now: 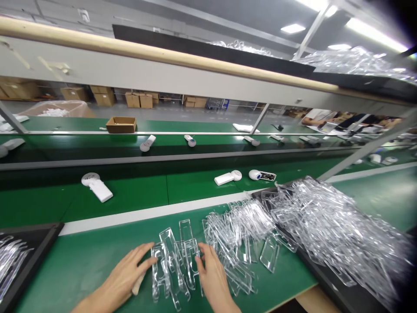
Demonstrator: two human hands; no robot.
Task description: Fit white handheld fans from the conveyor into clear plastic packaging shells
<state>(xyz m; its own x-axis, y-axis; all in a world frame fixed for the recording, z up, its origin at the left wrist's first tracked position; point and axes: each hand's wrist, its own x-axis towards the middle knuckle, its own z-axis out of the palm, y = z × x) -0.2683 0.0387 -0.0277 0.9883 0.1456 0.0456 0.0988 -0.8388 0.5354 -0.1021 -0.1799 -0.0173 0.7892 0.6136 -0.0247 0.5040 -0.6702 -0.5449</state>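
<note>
Several clear plastic frames (167, 256) lie side by side on the green work surface (87, 256), some overlapping at different angles. At their left edge, my left hand (128, 271) has its thumb and forefinger around the outermost frame. A small pale covering shows under its fingers. On the opposite side, my right hand (213, 276) grips the edge of a frame (190, 250) between thumb and forefinger. To the right of that hand lies a loose pile of similar clear frames (241, 226), with one separate frame (269, 253) beside it.
A black tray (339, 278) heaped with clear plastic pieces (329, 221) stands at right; another black tray (42, 256) is at left. Beyond the pale rail, white handheld devices (97, 187) lie on a green conveyor (140, 191). A shelf beam (163, 71) crosses above. A co-worker (321, 116) is far right.
</note>
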